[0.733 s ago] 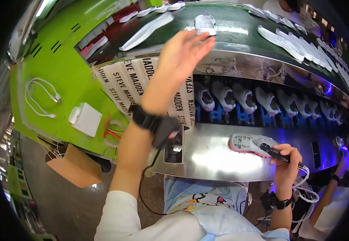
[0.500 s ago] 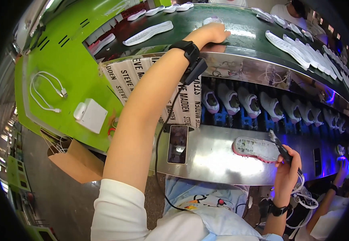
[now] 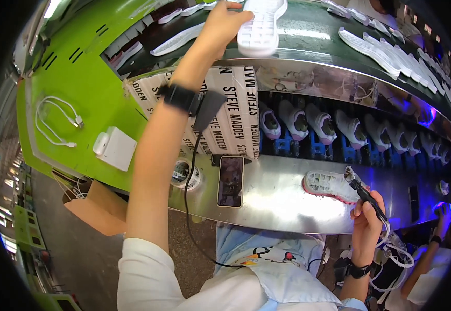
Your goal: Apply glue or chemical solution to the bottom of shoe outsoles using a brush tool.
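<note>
At the far work surface, my left hand (image 3: 223, 26) pinches the left edge of a white shoe sole (image 3: 259, 39). The sole is tilted, with its gridded hollow side showing and its lower end over the metal edge. My right hand (image 3: 366, 223) is closed round a slim black brush-like tool (image 3: 366, 196) with a pale, ragged tip; whitish cords or tubes trail beside the hand. That tip is over the right part of another sole (image 3: 325, 182), white with a pink-red rim, lying gridded side up on the metal bench (image 3: 272, 197).
A phone (image 3: 230, 181), a white tub (image 3: 186, 175) and a printed box (image 3: 225, 114) stand left on the bench. Shoes (image 3: 321, 124) line a lower shelf. More white soles (image 3: 376, 57) lie far right. Another person's hand (image 3: 446, 212) is at the right, by blue light.
My left hand has drawn back toward me and left, bringing the white sole nearer and tilted into view. My right hand and the black tool have shifted slightly.
</note>
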Demonstrator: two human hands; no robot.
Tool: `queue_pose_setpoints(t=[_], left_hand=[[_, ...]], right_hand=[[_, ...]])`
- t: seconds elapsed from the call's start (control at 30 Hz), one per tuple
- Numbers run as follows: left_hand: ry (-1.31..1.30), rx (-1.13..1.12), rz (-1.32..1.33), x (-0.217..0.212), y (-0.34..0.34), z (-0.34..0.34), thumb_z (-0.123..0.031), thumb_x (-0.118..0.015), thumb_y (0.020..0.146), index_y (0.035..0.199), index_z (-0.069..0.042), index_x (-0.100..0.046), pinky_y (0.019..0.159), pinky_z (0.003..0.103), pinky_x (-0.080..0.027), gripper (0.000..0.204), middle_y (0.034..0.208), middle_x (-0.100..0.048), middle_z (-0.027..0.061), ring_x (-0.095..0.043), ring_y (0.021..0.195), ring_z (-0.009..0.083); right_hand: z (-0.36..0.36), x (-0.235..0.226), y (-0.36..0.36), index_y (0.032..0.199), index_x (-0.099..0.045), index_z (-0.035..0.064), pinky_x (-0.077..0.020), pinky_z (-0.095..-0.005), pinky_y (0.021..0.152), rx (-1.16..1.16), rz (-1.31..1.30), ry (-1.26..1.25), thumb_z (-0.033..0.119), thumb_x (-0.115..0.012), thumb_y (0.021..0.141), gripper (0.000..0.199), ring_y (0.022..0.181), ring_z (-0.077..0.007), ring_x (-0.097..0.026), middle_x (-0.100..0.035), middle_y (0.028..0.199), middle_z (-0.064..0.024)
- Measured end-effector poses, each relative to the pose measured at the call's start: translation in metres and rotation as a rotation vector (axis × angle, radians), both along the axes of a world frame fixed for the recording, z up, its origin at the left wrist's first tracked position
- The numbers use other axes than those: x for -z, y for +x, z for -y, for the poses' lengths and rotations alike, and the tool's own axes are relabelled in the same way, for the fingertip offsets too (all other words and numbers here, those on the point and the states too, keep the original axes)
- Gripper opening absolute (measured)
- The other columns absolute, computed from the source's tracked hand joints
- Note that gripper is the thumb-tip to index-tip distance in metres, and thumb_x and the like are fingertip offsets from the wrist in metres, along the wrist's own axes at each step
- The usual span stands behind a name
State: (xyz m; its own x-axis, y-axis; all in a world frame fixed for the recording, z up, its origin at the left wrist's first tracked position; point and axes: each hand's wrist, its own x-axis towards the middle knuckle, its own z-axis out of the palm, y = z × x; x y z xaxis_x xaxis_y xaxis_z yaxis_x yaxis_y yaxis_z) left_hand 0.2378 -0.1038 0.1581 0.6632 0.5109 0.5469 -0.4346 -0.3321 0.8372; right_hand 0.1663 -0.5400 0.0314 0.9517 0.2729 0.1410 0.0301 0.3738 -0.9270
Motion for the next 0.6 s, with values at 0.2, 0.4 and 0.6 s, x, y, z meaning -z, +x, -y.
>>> queue_pose_setpoints(t=[0.2,0.4,0.6], left_hand=[[-1.01,0.679,-0.185,0.159,-0.098,0.12,-0.031,-0.062,0.082,0.112,0.002,-0.056,0.07,0.031,-0.054,0.045,0.093,-0.066,0.0105,-0.065,0.078,0.0194],[-1.607,1.078,-0.279,0.291,-0.12,0.245,-0.051,-0.033,0.095,0.132,-0.005,-0.043,0.084,0.046,-0.05,0.06,0.115,-0.059,0.0206,-0.061,0.099,0.0327],[-1.666,1.056,-0.139,0.295,-0.13,0.244,-0.048,-0.036,0.095,0.13,-0.004,-0.045,0.085,0.043,-0.051,0.056,0.117,-0.057,0.0193,-0.058,0.105,0.0284]], right_hand=[[-0.006,0.011,-0.018,0.108,-0.056,0.001,-0.0439,-0.0254,0.059,-0.148,0.049,-0.132,0.004,-0.058,0.08,0.028,0.065,-0.0143,-0.054,-0.061,0.089,-0.011],[-0.054,0.046,-0.01,0.096,-0.065,-0.003,-0.0502,-0.0262,0.068,0.242,0.655,-0.651,-0.001,-0.064,0.077,0.019,0.076,-0.0174,-0.064,-0.067,0.092,-0.0126],[-0.05,0.035,-0.033,0.098,-0.066,-0.0001,-0.0508,-0.0253,0.074,-0.136,0.105,-0.553,-0.001,-0.065,0.078,0.019,0.083,-0.0126,-0.063,-0.067,0.092,-0.0108]])
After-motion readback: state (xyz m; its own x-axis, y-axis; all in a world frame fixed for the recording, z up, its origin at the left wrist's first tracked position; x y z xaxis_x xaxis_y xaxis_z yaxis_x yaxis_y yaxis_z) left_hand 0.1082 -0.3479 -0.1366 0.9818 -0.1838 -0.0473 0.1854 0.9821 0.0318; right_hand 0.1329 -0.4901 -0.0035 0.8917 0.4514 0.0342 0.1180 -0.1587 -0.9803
